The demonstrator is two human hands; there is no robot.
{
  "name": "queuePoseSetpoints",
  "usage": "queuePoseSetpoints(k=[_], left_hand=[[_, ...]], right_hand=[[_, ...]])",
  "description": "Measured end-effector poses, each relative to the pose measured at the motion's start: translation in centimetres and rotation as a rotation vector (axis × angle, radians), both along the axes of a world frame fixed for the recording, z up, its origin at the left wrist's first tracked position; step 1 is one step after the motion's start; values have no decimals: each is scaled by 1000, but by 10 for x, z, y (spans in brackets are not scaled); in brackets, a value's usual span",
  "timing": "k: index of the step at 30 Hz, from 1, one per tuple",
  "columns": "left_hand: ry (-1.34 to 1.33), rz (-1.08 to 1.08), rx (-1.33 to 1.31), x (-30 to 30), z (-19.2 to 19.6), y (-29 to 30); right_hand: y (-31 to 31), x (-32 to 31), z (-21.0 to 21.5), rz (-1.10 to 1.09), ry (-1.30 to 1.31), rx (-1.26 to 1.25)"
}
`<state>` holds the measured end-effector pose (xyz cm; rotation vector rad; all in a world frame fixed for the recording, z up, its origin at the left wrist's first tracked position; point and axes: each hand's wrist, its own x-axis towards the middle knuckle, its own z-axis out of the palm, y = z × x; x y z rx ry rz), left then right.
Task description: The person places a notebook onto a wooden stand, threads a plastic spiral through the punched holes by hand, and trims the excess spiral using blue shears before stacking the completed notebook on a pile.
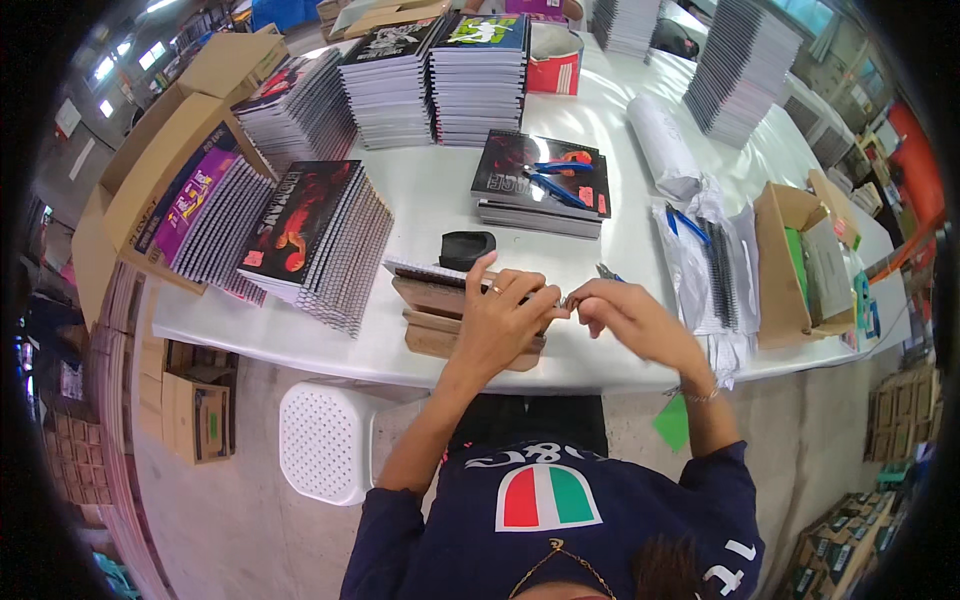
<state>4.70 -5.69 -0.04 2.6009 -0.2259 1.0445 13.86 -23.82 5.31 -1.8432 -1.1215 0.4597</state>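
A notebook stands edge-up in a wooden stand at the table's front edge. My left hand lies over its right half, thumb and fingers closed on it, covering much of its upper edge. Close to my left fingertips, at the notebook's right end, my right hand is closed in a pinch. What it pinches is too small to make out. The tip of a pair of pliers shows just behind my right hand; I cannot tell whether the hand touches it. A black block-like holder sits behind the stand.
Blue-handled pliers lie on a short stack of notebooks. Taller notebook stacks stand left and behind. At right are black spiral coils on plastic wrapping, more pliers and a cardboard box. A white stool is below.
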Motion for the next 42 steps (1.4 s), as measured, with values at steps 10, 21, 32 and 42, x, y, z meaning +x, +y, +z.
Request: queuePoseSetpoints(k=[10, 21, 32, 42], left_hand=[[-72, -49, -21, 3, 1, -4], [-42, -85, -31, -1, 4, -1], [38, -103, -87, -3, 9, 1], [102, 321, -243, -19, 18, -6]], right_hand=[[115, 98, -81, 378, -404, 46], [158, 89, -101, 481, -178, -69], [34, 86, -40, 612, 542, 12], [8, 82, -20, 662, 652, 362]])
